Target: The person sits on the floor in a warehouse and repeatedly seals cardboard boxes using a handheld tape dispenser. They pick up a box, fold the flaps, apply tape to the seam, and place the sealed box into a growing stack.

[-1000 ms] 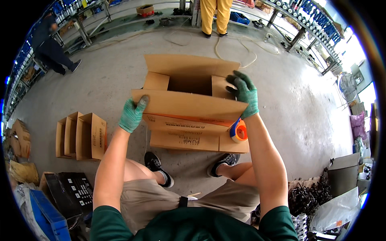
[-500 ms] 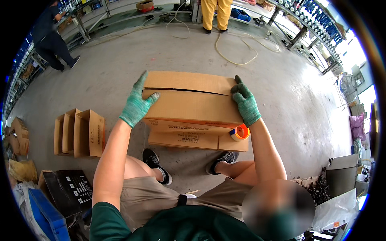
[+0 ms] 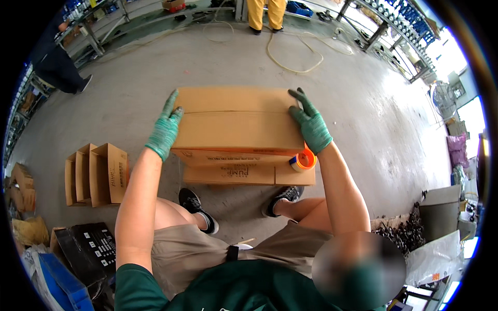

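A brown cardboard box (image 3: 236, 122) stands in front of me on top of another carton (image 3: 244, 173), its top flaps folded down and meeting in a seam. My left hand (image 3: 165, 129), in a green glove, presses flat against the box's left edge. My right hand (image 3: 311, 126), gloved too, lies flat on the right end of the top. An orange roll of tape (image 3: 303, 160) hangs around my right wrist, just below the box's near right corner.
Three small open cartons (image 3: 96, 173) stand on the floor at my left. A black box (image 3: 88, 251) and blue crate lie lower left. A hose (image 3: 290, 49) curls on the concrete floor beyond. Two people stand far off, by shelving.
The box's flaps, open a second ago, have been folded down flat. Both hands moved from the raised flaps onto the closed top's left and right ends.
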Tool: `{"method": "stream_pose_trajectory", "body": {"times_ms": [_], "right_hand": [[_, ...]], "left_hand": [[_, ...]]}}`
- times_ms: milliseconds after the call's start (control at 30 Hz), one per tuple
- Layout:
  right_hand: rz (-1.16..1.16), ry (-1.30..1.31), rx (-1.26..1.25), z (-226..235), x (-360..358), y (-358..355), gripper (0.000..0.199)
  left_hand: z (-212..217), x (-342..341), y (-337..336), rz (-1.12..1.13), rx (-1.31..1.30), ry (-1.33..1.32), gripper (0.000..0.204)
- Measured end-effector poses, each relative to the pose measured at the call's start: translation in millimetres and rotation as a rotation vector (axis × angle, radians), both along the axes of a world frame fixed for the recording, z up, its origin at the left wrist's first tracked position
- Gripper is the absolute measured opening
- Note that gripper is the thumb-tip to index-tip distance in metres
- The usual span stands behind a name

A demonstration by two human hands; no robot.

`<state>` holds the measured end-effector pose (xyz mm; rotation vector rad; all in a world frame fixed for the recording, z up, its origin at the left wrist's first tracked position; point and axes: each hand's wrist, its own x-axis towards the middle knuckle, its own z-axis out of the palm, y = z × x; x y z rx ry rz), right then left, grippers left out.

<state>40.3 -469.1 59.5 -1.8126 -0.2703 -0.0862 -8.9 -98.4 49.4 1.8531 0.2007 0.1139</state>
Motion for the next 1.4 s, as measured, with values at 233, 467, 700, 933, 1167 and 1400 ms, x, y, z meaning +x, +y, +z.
{"method": "stream_pose_trajectory", "body": {"times_ms": [233, 467, 700, 933, 1167, 1400], "right_hand": [[0.079, 0.362, -1.356, -34.5, -20.6, -33.9, 0.036], [0.084, 0.253, -1.181, -104.7, -13.4, -59.8, 0.038], [-0.014, -0.019, 0.317, 33.5, 16.4, -51.3, 0.050], [0.487, 0.042, -0.030, 90.7, 37.9, 25.1, 0.042], [0.555, 0.099, -0.219, 66.7, 65.0, 11.7, 0.055], [0.581, 0.086, -0.236, 48.6, 75.0, -4.7, 0.060]], "left_hand": [[-10.1, -1.7, 14.4, -0.006, 0.068, -0.035, 0.049], [-5.5, 0.7, 7.5, -0.013, 0.149, -0.082, 0.048], [-1.9, -2.8, 7.7, 0.014, 0.188, 0.047, 0.046], [3.6, -0.5, 1.6, 0.015, 0.188, 0.064, 0.048], [-7.4, -0.9, 3.4, 0.191, 0.875, -0.374, 0.049], [50.2, -17.6, -67.2, -0.030, -0.506, 0.181, 0.041]]}}
